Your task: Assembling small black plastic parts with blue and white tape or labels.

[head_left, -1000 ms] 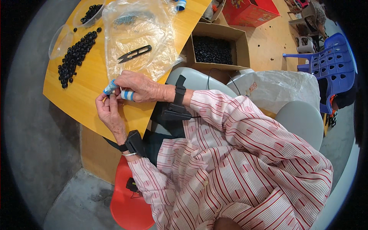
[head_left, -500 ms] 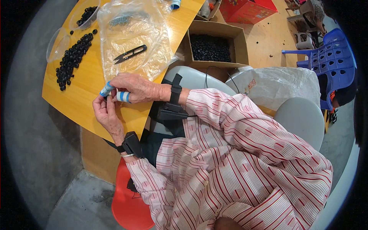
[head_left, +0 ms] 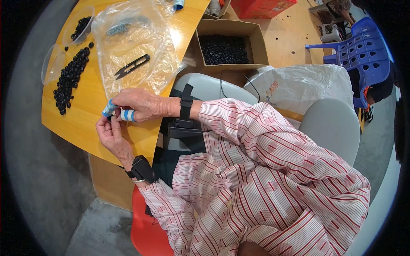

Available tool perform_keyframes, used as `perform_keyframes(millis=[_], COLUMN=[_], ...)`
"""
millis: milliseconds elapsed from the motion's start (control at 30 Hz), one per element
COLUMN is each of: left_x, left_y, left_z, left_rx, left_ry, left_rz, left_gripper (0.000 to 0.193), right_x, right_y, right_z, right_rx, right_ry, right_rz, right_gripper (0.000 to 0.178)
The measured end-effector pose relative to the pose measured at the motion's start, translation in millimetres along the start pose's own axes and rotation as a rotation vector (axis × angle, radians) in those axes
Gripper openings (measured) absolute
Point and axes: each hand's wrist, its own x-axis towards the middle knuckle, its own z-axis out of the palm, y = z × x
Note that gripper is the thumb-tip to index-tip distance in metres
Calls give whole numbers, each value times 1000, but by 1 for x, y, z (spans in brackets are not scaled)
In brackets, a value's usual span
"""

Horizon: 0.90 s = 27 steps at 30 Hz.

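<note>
My right hand [head_left: 143, 104], with blue-and-white tape round its thumb and a finger, is closed in a pinch against the fingertips of my left hand [head_left: 114, 137]. Between them, a small black part [head_left: 112, 117] shows only partly; it resembles the loose black parts on the table. My left thumb and fingers are pinched on it from below. Beyond the hands lies a clear plastic bag [head_left: 153, 79] with black thread snips [head_left: 133, 67] resting on it. To the left, small round black parts [head_left: 71, 77] form a loose pile.
Two clear plastic tubs [head_left: 50, 68] stand at the left of the yellow table [head_left: 85, 132], one holding black parts. A cardboard box [head_left: 260, 45] full of black pieces sits to the right. Grey chairs [head_left: 331, 128], a blue chair [head_left: 367, 47] and a red stool [head_left: 147, 232] surround me.
The view has shifted a little, so the table and bag appear farther left. My hands stay pinched together, with little visible change in their grip.
</note>
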Motion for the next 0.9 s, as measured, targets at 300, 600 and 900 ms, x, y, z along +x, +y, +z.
perform_keyframes(millis=[300,600,900], left_x=[-5,-9,-11], left_y=[5,5,3], left_z=[-4,5,2], left_rx=[48,-18,-41], left_ry=[29,24,28], left_rz=[47,71,31], left_gripper=[19,16,17], right_x=[4,-2,-3], right_y=[5,-4,1], right_z=[12,3,1], right_rx=[72,153,122], right_ry=[27,-16,-73], right_rz=[-92,181,198], right_gripper=[22,18,28])
